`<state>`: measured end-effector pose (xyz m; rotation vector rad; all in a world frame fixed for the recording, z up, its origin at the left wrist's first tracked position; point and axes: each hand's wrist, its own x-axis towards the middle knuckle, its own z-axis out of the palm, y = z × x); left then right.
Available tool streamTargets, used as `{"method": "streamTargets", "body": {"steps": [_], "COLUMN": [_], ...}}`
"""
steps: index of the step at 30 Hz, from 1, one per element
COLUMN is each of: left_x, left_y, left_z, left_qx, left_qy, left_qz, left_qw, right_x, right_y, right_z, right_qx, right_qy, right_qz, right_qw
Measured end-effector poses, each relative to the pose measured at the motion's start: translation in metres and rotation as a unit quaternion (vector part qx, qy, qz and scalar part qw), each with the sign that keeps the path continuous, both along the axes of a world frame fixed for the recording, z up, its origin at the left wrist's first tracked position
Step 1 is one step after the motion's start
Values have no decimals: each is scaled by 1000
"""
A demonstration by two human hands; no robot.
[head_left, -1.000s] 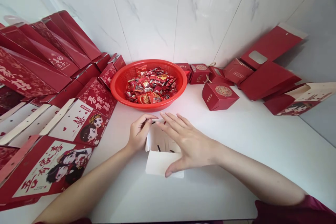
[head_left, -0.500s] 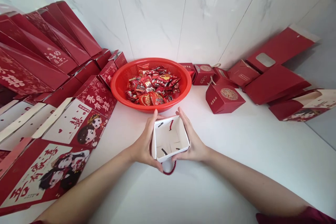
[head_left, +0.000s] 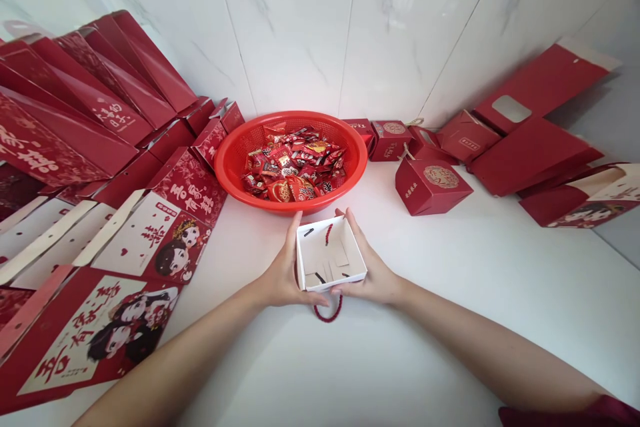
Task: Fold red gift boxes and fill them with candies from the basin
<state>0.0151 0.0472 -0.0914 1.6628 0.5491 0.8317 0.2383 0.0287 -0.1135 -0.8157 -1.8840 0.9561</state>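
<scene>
A small open-topped gift box [head_left: 327, 253] with a white inside is held between both palms, its opening facing me. Ends of cord poke through its inner walls, and a dark red rope handle [head_left: 329, 317] loops out on the near side. My left hand [head_left: 287, 270] wraps the box's left side. On the right side my right hand [head_left: 373, 273] grips it, fingers along the far edge. Nothing but cord ends shows inside the box. Just beyond it stands a red plastic basket [head_left: 355, 177] holding many wrapped candies [head_left: 295, 163].
Red gift bags [head_left: 115, 93] and printed boxes [head_left: 165, 233] crowd the left side. A small closed red box [head_left: 433, 183] sits right of the basket, with more red boxes [head_left: 535, 153] toward the right corner. A white tiled wall [head_left: 295, 27] rises behind the white tabletop [head_left: 310, 380].
The view has shifted slightly. Both hands still hold the box, which is turned a little, and the left thumb now lies along its near edge.
</scene>
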Motion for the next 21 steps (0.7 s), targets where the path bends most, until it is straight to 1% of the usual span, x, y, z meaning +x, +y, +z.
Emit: {"method": "streamTargets", "body": {"steps": [3,7,10,16,21], "left_x": [2,3,3,2,1], "left_y": [-1,-1,0,2,3], "left_z": [1,3,3,5,7], "left_qx": [-35,-51,-44,-23,5], "left_qy": [-8,-28,-23,6,26], "left_qz": [7,36,32,0,14], "left_qw": [999,998,998,1000,1000], "right_x": [0,-1,-1,0,-1], "right_y": [0,-1,-1,2,1], "right_z": [0,1,3,3,5], "right_qx": [9,16,12,15,8], "right_qy": [-4,-11,-22,-20,-15], "right_qz": [-2,-18,-33,-37,-45], "right_qw": [1000,1000,999,999,999]}}
